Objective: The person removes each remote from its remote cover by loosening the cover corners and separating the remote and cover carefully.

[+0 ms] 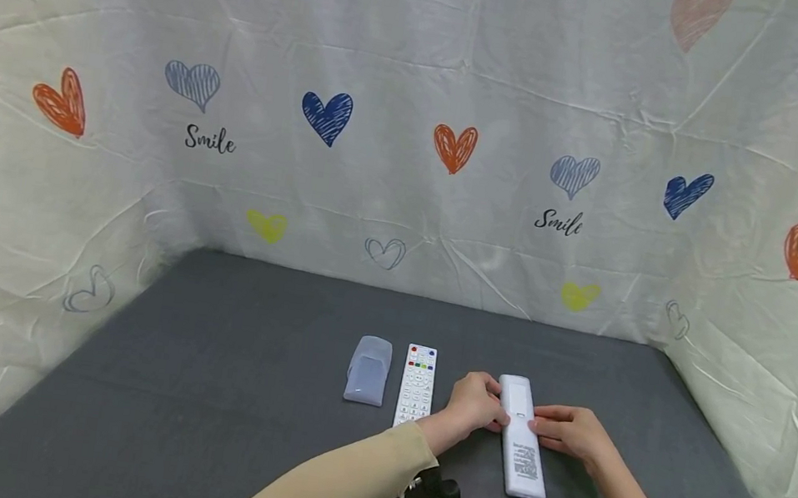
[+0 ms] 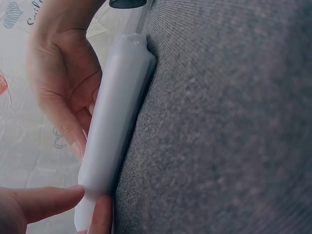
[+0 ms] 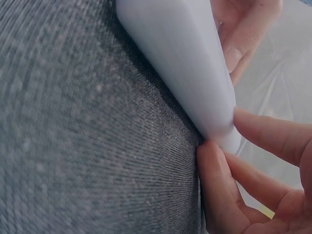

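A white remote control (image 1: 516, 441) lies back side up on the dark grey tabletop, a printed label on its lower half. My left hand (image 1: 473, 404) holds its left edge, with the thumb (image 2: 53, 201) on the upper side and a finger low against the side. From the opposite edge my right hand (image 1: 569, 431) grips it too, thumb (image 3: 270, 135) above and fingertips (image 3: 212, 158) down by the cloth. Left of my left hand is a second white remote control (image 1: 418, 382), buttons up, its lower end hidden behind my wrist.
A translucent bluish plastic piece (image 1: 368, 371), shaped like a small cover or holder, lies left of the second remote. Dark grey cloth covers the tabletop (image 1: 199, 391). White sheeting (image 1: 510, 95) printed with hearts rises at the back and both sides.
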Action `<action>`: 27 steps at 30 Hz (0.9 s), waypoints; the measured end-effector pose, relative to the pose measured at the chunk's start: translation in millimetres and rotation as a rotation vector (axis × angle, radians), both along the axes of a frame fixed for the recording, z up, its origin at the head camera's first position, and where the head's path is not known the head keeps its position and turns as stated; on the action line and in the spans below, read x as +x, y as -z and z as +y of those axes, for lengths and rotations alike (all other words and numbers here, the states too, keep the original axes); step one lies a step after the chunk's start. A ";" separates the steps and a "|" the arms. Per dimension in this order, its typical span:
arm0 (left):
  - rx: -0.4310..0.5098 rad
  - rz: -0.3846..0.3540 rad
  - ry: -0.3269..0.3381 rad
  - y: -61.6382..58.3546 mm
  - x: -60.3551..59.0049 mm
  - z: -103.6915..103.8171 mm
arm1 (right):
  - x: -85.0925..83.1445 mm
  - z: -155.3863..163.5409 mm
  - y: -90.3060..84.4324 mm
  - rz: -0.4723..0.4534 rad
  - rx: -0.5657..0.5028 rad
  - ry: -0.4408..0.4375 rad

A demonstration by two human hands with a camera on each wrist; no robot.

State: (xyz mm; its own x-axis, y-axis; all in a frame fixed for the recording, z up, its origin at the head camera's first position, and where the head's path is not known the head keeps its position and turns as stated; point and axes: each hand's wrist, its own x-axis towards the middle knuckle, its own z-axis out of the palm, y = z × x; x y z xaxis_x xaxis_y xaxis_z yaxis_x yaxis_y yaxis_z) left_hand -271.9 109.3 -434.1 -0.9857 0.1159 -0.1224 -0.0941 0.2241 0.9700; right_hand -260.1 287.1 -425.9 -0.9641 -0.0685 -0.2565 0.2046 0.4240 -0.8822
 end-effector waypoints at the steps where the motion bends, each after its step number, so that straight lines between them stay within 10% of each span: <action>1: 0.001 -0.003 0.000 -0.3 -0.7 0.1 | 0.0 0.2 0.3 -0.002 0.001 0.002; 27: -0.108 -0.046 -0.066 -1.0 -37.0 6.3 | 0.3 0.7 2.7 -0.001 -0.012 0.012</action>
State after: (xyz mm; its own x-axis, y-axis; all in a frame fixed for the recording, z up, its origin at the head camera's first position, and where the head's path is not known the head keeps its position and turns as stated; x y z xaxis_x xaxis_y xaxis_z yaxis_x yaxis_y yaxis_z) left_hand -308.9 115.6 -433.1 -0.9837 0.0350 -0.1763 -0.1562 0.3193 0.9347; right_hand -259.8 287.8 -428.6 -0.9645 -0.0598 -0.2570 0.2109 0.4105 -0.8871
